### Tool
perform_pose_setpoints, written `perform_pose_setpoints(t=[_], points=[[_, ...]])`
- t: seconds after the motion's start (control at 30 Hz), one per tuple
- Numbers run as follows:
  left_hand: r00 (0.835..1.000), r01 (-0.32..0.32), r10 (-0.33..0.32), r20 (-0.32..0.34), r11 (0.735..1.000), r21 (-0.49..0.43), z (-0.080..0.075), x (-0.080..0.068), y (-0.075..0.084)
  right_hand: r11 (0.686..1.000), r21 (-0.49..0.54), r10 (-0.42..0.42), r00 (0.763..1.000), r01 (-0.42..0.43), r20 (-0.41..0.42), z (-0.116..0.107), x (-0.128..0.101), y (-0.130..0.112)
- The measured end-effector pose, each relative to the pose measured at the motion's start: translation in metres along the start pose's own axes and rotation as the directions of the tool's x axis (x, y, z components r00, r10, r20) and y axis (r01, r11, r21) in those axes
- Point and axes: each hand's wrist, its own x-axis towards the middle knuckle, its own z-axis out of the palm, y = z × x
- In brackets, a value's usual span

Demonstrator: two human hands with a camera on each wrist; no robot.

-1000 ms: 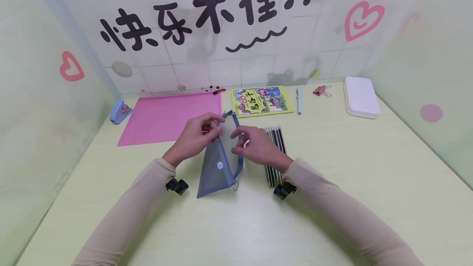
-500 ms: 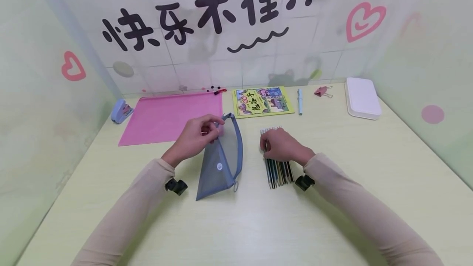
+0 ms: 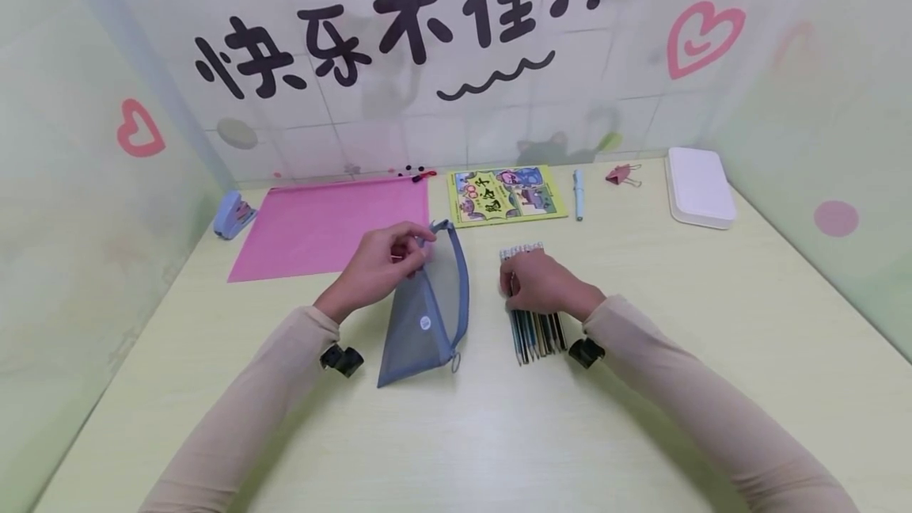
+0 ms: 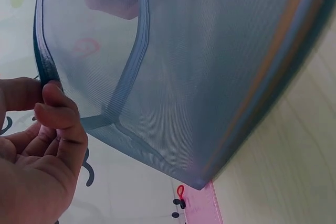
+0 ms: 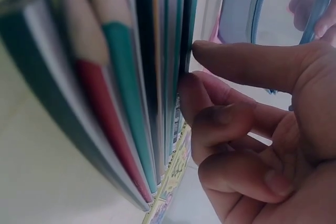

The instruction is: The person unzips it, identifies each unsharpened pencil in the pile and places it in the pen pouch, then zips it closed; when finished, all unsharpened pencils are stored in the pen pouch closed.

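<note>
From my distant seat, I see in the head view a row of things along the back edge of the pale table (image 3: 456, 442). At the left is a blue stapler (image 3: 231, 216), beside it a flat pink pouch (image 3: 321, 228). At the centre lies a yellow illustrated book (image 3: 506, 198); further to the right are a light blue pen (image 3: 579, 196), a pink binder clip (image 3: 620, 175) and a white case (image 3: 701, 188). All of these lie beyond the two hands.

The blue mesh pouch (image 3: 413, 331) is at the centre of the frame, its mouth gaping. My left hand (image 3: 374, 264) pinches its upper rim between thumb and forefinger, the other fingers bent inward, and it covers a part of the rim.

Just right of centre lies a row of pencils (image 3: 539, 331), points towards the bottom of the frame. My right hand (image 3: 541, 282) lies across them and hides their middle. In the right wrist view, its thumb and bent forefinger touch the outermost pencil; whether they grip it, I cannot tell.
</note>
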Motion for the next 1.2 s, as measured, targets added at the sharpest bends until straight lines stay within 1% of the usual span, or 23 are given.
perform_pose_setpoints(t=[0.17,0.27,0.43,0.67,0.8,0.87,1.1,1.2], points=[[1.000,0.003,-0.003,-0.005,1.000,-0.001,-0.001,0.000,-0.001,1.000,0.014,-0.003,1.000,0.003,0.001,0.001,0.002,-0.002],[1.000,-0.002,0.002,-0.003,1.000,0.000,-0.001,0.000,-0.001,1.000,0.008,0.021,1.000,-0.021,0.001,-0.001,0.002,-0.003],[1.000,-0.014,0.014,-0.005,1.000,0.007,0.000,-0.001,-0.001,0.998,-0.028,0.052,0.999,-0.051,0.014,-0.002,0.001,-0.003],[1.000,-0.013,0.013,-0.006,1.000,0.006,0.000,-0.001,-0.001,0.995,-0.076,0.065,0.998,-0.064,0.021,-0.001,0.004,-0.007],[1.000,-0.011,0.011,-0.009,1.000,0.004,0.000,-0.002,-0.001,0.991,-0.098,0.098,0.995,-0.096,0.016,0.001,0.006,-0.013],[1.000,-0.013,0.013,-0.008,1.000,0.005,0.000,-0.002,-0.001,0.991,-0.078,0.108,0.994,-0.107,0.012,0.002,0.006,-0.015],[1.000,-0.007,0.007,-0.006,1.000,0.002,0.000,-0.003,-0.003,0.989,0.045,0.137,0.990,-0.138,0.012,0.005,0.008,-0.016],[1.000,-0.013,0.013,-0.002,1.000,0.001,0.000,-0.003,-0.004,0.987,0.069,0.148,0.989,-0.148,0.010,0.006,0.008,-0.015]])
